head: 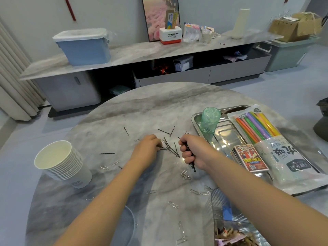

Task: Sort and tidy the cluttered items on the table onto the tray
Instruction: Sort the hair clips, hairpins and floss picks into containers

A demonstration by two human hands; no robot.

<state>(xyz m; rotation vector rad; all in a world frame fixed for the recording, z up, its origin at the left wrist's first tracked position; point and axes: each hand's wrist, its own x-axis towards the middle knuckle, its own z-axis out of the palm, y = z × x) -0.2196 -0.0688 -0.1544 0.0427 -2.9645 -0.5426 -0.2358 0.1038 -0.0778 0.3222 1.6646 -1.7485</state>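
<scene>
At centre frame, the right hand [190,151] fists a loose bobby-pin bundle [190,157] that may slip out while the left hand [148,145] pinches another pin from the pile [170,148].

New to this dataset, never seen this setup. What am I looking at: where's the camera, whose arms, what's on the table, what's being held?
There is no robot here. A person wears one wide-angle camera on the head, which looks forward and down, so the two bare arms coming in from the bottom are the person's own.

The right hand grips a bundle of black hairpins in its fist. The left hand reaches into a loose pile of hairpins on the marble table; what its fingertips hold is hidden.

Silver paper clips lie scattered nearer the person, and a stack of paper cups lies tilted on the left. On the right, a metal tray holds a green plastic cup, a pack of coloured straws and a small card box.
</scene>
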